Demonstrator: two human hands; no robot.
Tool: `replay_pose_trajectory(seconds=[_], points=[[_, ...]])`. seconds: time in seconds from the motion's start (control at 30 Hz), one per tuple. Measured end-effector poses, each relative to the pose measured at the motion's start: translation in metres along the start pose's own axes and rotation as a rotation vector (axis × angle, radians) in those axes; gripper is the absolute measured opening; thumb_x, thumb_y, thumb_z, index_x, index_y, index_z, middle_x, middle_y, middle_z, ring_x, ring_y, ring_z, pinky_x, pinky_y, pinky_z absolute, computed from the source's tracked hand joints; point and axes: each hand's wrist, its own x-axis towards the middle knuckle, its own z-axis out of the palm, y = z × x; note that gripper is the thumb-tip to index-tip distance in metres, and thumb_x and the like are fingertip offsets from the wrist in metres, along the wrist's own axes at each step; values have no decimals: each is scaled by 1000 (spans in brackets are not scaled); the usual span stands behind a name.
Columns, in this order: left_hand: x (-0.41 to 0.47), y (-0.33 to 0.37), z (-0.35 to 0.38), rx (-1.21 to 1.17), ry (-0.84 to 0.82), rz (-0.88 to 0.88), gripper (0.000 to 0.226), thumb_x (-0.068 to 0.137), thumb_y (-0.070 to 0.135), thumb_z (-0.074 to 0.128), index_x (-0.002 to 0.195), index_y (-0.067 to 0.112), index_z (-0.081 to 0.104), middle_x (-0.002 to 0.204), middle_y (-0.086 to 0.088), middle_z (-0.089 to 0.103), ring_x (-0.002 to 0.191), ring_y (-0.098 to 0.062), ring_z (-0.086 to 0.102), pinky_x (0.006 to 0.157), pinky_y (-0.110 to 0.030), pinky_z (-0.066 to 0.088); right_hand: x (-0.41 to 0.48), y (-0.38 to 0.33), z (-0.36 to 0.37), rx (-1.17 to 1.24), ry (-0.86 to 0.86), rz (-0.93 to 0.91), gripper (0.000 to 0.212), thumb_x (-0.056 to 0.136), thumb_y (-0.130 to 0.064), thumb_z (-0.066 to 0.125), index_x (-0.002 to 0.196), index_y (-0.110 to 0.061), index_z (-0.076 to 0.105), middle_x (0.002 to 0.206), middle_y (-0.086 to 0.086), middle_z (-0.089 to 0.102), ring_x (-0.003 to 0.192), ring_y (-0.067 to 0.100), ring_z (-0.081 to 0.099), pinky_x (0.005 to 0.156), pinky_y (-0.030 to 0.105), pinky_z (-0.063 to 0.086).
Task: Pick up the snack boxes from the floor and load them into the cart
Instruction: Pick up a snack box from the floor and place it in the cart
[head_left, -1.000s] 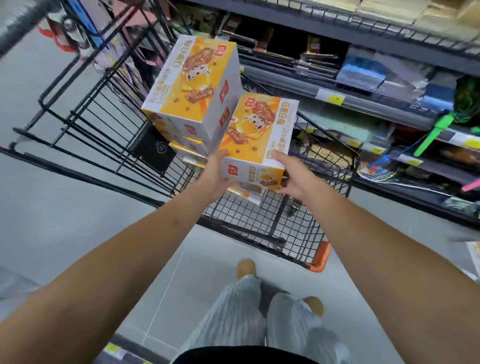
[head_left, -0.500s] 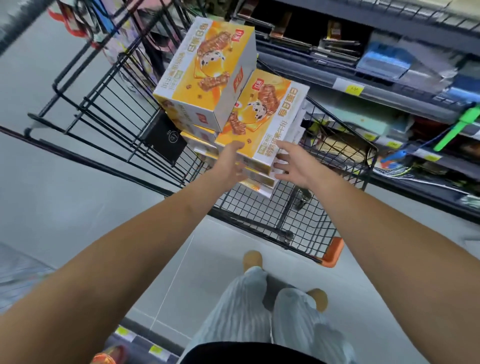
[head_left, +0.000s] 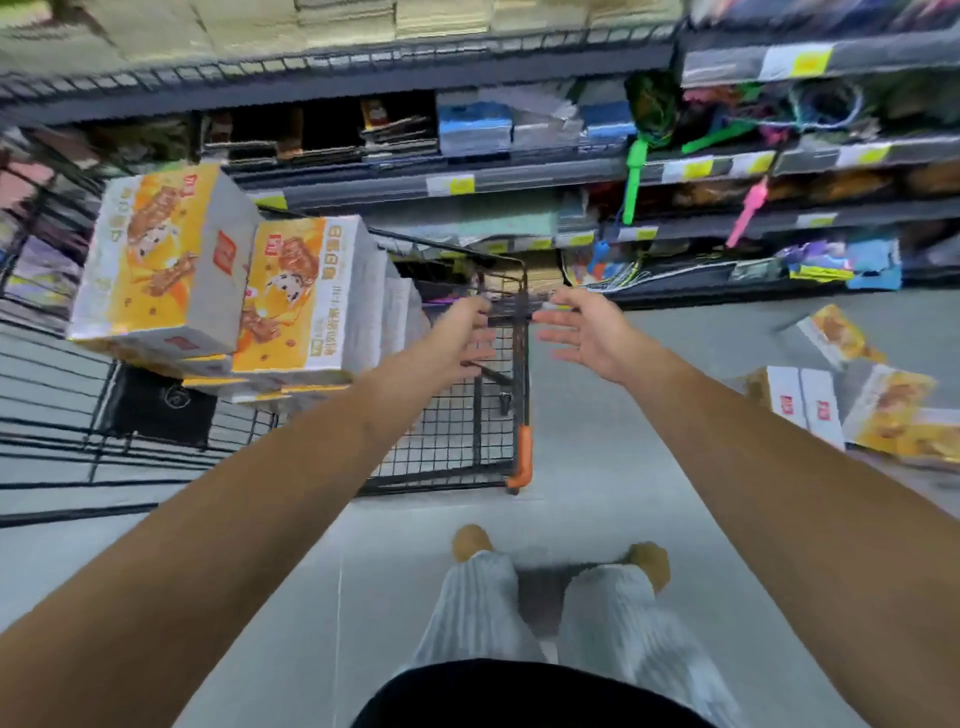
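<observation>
Single head-worn wide-angle view, facing forward and down, close above outstretched arms

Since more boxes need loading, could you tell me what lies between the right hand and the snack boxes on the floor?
Only bare grey floor, in the head view, separates the open right hand from the snack boxes.

Shop aisle: stocked shelves (head_left: 519, 130), yellow price tags (head_left: 451, 184), wire cart (head_left: 467, 431).
</observation>
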Motion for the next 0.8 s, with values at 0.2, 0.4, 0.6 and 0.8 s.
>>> replay_pose_trajectory(seconds=[0.2,0.4,0.6,0.8], points=[[7,8,165,212,-125,5,46,95,39,40,133,14,47,127,-6,58,104,-21,57,93,-35,34,-39,19,-156,172,149,-3,21,99,-37,42,110,-20,51,113,4,63,84,14,62,67,30,44],[4,-8,340,400,-258,20,47,96,40,39,133,13,48,130,-5,59,101,-19,55,91,-34,33,-74,54,-316,296,271,22,22,99,-35,43,112,-19,51,97,-2,65,83,14,62,77,33,45],[-1,-29,472,485,-339,5,29,95,42,40,113,20,50,111,0,59,99,-18,55,88,-33,34,-106,83,-439,386,335,39,14,97,-33,46,95,-22,54,102,1,65,85,17,61,73,32,45],[-5,-40,558,567,-334,7,21,94,40,43,97,21,53,109,0,58,97,-19,56,87,-33,36,-126,100,-523,444,371,34,20,97,-32,46,109,-17,54,119,8,64,99,21,59,97,36,45]])
